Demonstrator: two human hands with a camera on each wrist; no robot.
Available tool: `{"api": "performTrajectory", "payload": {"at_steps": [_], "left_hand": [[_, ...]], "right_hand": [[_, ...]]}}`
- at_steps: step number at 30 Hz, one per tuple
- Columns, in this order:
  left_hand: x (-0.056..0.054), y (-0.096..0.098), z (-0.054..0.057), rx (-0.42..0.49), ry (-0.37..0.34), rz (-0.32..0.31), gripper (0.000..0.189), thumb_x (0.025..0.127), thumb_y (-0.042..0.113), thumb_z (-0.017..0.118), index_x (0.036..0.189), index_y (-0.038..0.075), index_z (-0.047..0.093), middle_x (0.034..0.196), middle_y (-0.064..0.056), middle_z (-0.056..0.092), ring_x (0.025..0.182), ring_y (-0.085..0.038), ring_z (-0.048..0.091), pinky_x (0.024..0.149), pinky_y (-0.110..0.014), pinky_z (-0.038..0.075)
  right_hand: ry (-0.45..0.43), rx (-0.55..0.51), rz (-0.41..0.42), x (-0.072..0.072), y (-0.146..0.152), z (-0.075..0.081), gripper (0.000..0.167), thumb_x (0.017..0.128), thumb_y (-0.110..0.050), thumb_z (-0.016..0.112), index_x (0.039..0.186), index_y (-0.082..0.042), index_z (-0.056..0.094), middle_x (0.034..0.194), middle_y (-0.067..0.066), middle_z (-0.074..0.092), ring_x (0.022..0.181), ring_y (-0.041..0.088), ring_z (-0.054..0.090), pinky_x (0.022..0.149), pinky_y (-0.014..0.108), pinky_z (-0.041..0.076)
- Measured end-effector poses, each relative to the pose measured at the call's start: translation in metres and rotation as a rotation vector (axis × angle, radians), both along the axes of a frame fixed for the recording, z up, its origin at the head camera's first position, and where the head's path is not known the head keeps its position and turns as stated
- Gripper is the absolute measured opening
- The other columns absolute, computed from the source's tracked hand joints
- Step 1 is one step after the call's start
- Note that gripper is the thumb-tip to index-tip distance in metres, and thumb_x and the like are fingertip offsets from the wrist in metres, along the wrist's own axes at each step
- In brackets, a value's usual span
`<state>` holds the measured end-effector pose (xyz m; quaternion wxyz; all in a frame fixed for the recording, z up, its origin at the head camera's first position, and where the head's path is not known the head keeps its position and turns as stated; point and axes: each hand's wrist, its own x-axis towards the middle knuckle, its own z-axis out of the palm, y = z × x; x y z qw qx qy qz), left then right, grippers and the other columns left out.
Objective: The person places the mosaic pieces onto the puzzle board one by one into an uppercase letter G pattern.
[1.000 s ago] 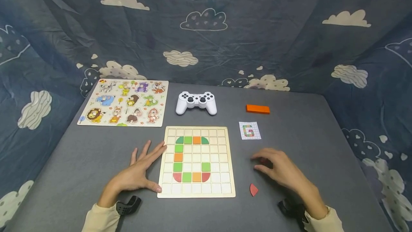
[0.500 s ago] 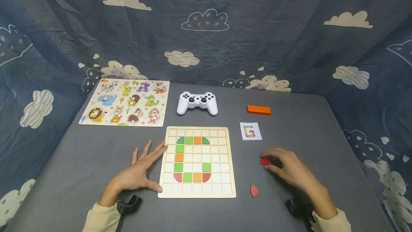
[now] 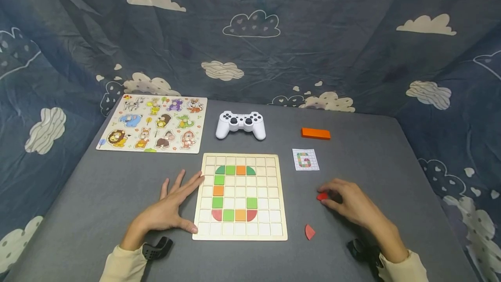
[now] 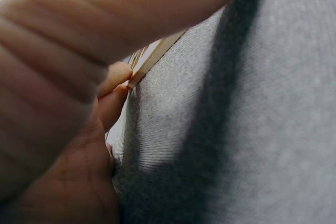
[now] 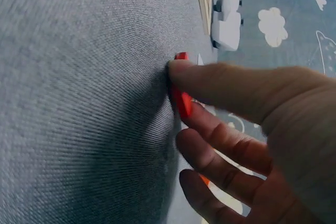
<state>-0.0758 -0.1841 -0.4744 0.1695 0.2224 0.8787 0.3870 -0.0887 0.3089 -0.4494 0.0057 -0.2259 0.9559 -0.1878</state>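
Note:
My left hand [image 3: 166, 212] lies with fingers spread, its fingertips and thumb touching the left edge of the wooden grid board [image 3: 268, 229]. Green, orange and red tiles sit in the board's cells. In the left wrist view, fingers meet the board's rim [image 4: 151, 59]. To the right of the board, my right hand [image 3: 350, 203] pinches a small red tile [image 3: 322, 196] low at the table surface. The right wrist view shows this red tile [image 5: 182, 102] between thumb and index finger, partly hidden by the thumb. A red quarter-round piece [image 3: 309, 232] lies loose nearer the front.
A small card with a coloured grid pattern [image 3: 305, 159] lies right of the board, and an orange block [image 3: 315, 133] behind it. A white game controller [image 3: 240, 125] stands at the back. An animal puzzle board [image 3: 152, 124] occupies the back left. Patterned cloth [image 3: 250, 64] hangs behind.
My right hand has shifted a little to the right with the red tile, then stayed in place while the tile turned slightly in the fingers. The left hand keeps its place at the board.

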Motion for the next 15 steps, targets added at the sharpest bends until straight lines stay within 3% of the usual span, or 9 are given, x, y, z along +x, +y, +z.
{"api": "performTrajectory", "payload": {"at_steps": [15], "left_hand": [[-0.002, -0.001, -0.002, -0.013, -0.009, 0.003, 0.13, 0.056, 0.049, 0.092, 0.161, 0.017, 0.023, 0.17, -0.008, 0.012, 0.152, -0.046, -0.014, 0.109, -0.07, -0.019]], "right_hand": [[-0.042, 0.013, 0.019, -0.004, -0.017, 0.007, 0.018, 0.083, -0.019, 0.081, 0.1, -0.017, 0.077, 0.092, -0.008, 0.067, 0.076, 0.007, 0.056, 0.066, 0.025, 0.047]]}}
